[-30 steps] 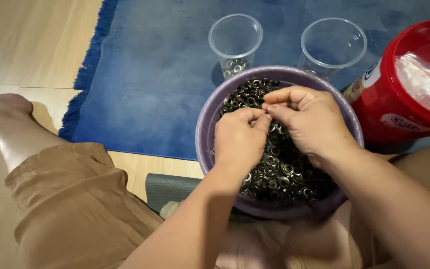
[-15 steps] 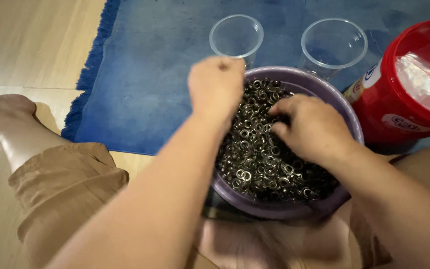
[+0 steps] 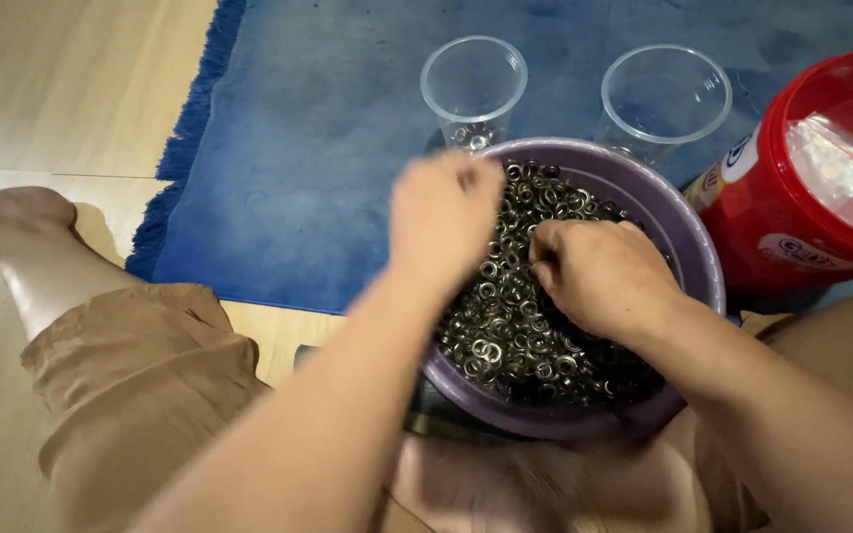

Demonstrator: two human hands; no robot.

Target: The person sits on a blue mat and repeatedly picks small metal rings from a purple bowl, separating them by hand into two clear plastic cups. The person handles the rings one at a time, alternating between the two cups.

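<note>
Hands work over a purple bowl (image 3: 688, 247) heaped with small metal rings (image 3: 515, 326), sitting between the seated person's legs. Left hand (image 3: 443, 219) hovers blurred above the rings, fingers bunched; whether it pinches one, I cannot tell. Right hand (image 3: 599, 276) digs in, fingers curled. Rings look light, hard, slippery, best pinched singly. Two clear cups (image 3: 473, 84) stand on a blue rug (image 3: 318, 148) over wooden floor (image 3: 61, 89).

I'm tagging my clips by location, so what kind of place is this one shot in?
Probably a room at home, with the person sitting on the floor. A blue fringed rug lies on pale wooden flooring, and the purple bowl of small metal rings rests between bare legs rather than on a workbench.
</note>
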